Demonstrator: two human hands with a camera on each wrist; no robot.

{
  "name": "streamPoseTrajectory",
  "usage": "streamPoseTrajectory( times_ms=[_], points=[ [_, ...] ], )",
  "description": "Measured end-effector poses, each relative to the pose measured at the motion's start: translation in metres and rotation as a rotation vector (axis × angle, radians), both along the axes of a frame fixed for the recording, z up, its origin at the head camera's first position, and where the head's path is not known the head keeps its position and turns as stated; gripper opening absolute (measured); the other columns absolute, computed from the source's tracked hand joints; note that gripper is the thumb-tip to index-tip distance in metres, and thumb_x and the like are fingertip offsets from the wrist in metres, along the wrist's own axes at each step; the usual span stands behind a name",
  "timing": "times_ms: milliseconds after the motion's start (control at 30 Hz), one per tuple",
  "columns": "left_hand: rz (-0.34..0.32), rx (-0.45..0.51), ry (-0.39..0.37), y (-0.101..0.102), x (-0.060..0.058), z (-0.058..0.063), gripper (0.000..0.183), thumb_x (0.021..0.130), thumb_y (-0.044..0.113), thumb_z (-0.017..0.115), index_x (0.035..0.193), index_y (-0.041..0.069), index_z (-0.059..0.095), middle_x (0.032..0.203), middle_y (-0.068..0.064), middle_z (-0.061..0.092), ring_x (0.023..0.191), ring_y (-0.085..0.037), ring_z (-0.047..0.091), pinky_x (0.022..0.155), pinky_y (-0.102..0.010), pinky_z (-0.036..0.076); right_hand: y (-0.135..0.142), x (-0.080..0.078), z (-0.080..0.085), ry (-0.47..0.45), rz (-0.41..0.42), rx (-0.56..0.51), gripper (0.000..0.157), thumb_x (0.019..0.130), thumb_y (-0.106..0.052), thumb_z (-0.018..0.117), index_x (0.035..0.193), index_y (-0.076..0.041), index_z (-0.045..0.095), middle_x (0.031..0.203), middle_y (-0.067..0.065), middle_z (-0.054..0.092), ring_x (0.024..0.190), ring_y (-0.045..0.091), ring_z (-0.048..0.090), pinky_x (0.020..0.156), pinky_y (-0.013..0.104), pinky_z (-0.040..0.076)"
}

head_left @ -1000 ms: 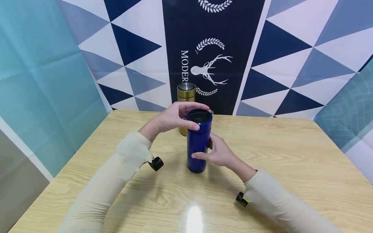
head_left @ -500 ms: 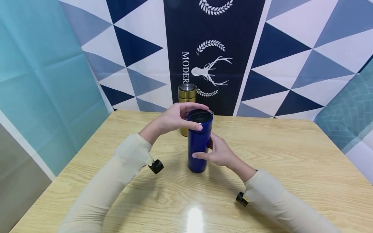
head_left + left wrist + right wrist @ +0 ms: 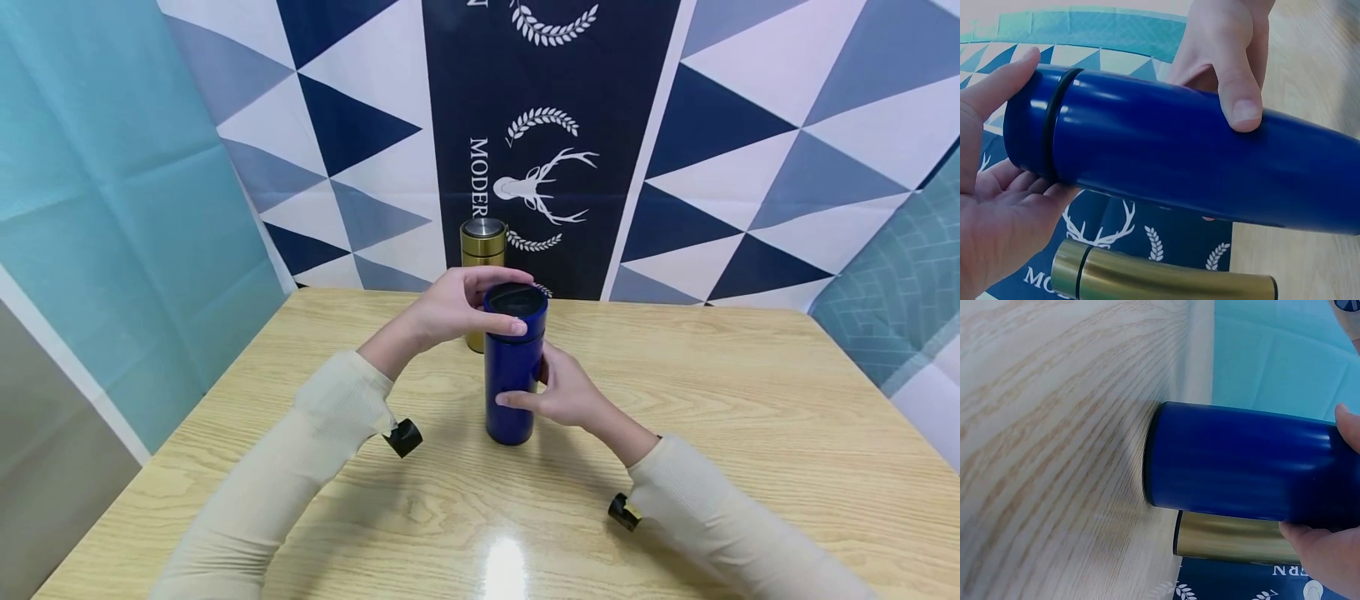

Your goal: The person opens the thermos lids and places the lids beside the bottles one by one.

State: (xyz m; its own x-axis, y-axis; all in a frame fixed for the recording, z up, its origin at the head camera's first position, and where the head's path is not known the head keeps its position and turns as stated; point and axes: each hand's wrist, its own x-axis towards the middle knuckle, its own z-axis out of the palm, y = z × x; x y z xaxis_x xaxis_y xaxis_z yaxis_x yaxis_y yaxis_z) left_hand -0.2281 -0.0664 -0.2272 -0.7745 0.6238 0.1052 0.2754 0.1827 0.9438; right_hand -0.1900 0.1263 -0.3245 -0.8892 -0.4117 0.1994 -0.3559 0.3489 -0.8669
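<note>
A dark blue thermos flask (image 3: 512,367) stands upright on the wooden table in the head view. My left hand (image 3: 463,307) grips its lid (image 3: 1030,119) from the left, thumb at the front and fingers round the far side. Lower down, my right hand (image 3: 564,390) holds the flask's body from the right, its thumb lying across the front. A black ring between lid and body shows in the left wrist view. The flask's black bottom edge (image 3: 1152,456) is at the table surface in the right wrist view.
Behind the blue flask stands a gold thermos flask (image 3: 484,246) with a silver-topped lid, partly covered by my left hand. A patterned cloth (image 3: 360,125) with triangles and a deer head hangs at the back of the table (image 3: 712,383). Turquoise cloth (image 3: 135,208) hangs on the left.
My left thumb has shifted slightly to the right across the front of the lid. The right hand keeps its hold, and the flask stays in place while the head view tilts a little.
</note>
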Motion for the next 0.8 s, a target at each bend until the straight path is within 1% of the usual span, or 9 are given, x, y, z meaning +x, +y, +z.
streamPoseTrajectory(
  times_ms=[300, 500, 633, 800],
  points=[
    [0.107, -0.007, -0.004, 0.004, 0.007, 0.000, 0.052, 0.080, 0.011, 0.076, 0.130, 0.015, 0.059, 0.126, -0.008, 0.065, 0.110, -0.020, 0.064, 0.099, -0.037, 0.051, 0.000, 0.000, 0.001, -0.003, -0.001, -0.006, 0.071, 0.077, -0.013, 0.079, 0.138, -0.005, 0.042, 0.130, 0.017, 0.060, 0.115, 0.031, 0.063, 0.099, 0.045, 0.051],
    [0.173, -0.018, 0.021, 0.007, 0.015, 0.000, 0.052, 0.081, 0.015, 0.076, 0.130, 0.015, 0.060, 0.127, -0.008, 0.065, 0.110, -0.021, 0.065, 0.100, -0.036, 0.051, 0.000, 0.001, 0.001, -0.019, -0.002, 0.007, 0.073, 0.078, -0.014, 0.079, 0.140, -0.006, 0.041, 0.131, 0.017, 0.059, 0.117, 0.031, 0.062, 0.101, 0.046, 0.050],
    [0.204, -0.025, 0.037, 0.009, 0.019, 0.000, 0.052, 0.080, 0.017, 0.077, 0.129, 0.016, 0.060, 0.128, -0.006, 0.065, 0.110, -0.021, 0.065, 0.099, -0.037, 0.051, 0.001, 0.001, 0.001, -0.023, -0.002, 0.013, 0.074, 0.079, -0.015, 0.079, 0.140, -0.006, 0.040, 0.132, 0.016, 0.058, 0.118, 0.031, 0.061, 0.101, 0.047, 0.049],
    [0.230, -0.024, 0.036, 0.011, 0.022, 0.001, 0.053, 0.080, 0.018, 0.078, 0.130, 0.015, 0.059, 0.127, -0.007, 0.065, 0.112, -0.021, 0.065, 0.098, -0.037, 0.052, 0.001, 0.001, 0.001, -0.022, 0.001, 0.009, 0.074, 0.079, -0.015, 0.079, 0.141, -0.007, 0.039, 0.132, 0.016, 0.058, 0.118, 0.031, 0.061, 0.101, 0.047, 0.049]
  ],
)
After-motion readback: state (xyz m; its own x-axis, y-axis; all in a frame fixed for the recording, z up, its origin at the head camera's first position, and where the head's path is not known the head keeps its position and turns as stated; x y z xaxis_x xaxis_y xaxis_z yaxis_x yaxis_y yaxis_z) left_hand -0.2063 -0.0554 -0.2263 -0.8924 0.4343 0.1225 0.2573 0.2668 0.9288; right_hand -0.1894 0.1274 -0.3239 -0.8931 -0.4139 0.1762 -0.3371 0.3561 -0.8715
